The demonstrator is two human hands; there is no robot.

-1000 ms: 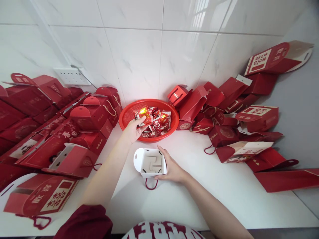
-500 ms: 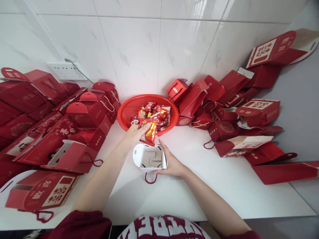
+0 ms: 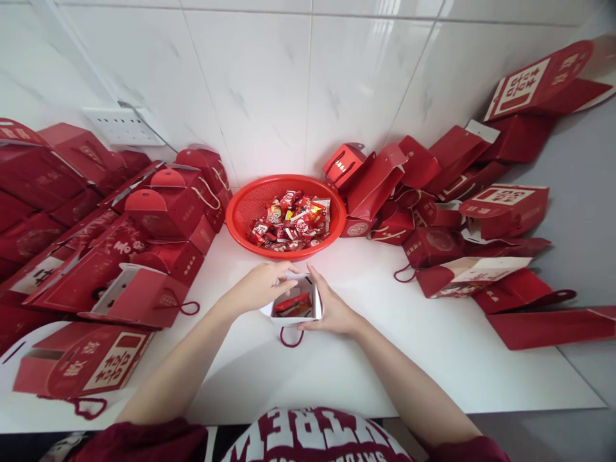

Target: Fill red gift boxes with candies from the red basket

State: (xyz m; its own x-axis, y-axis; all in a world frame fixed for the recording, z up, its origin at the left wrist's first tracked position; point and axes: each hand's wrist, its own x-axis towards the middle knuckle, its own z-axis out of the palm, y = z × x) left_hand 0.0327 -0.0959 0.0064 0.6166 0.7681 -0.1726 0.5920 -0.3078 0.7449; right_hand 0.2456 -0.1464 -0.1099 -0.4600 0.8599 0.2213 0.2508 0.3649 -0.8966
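A small gift box (image 3: 314, 296) with a white inside stands open-topped on the table, a dark red cord loop at its near side. My right hand (image 3: 335, 309) grips its right side, thumb and fingers around the wall. Inside the box lies a red snack packet (image 3: 294, 304). My left hand (image 3: 264, 286) is over the box's far left rim, fingers apart and with nothing visible in them; whether it touches the rim I cannot tell. Behind the hands is a red plastic basket (image 3: 235, 215) with many wrapped sweets (image 3: 293, 221).
Stacked red gift boxes (image 3: 163, 212) fill the left side of the white table (image 3: 409, 359). More red boxes (image 3: 375, 183) are piled along the right, some with cord handles sticking out. A tiled wall (image 3: 269, 83) with a socket strip (image 3: 120, 126) stands behind.
The red packet has gone from my left hand into the box. My left hand has come down and nearer, from the basket's front edge to the box. My right hand stays on the box.
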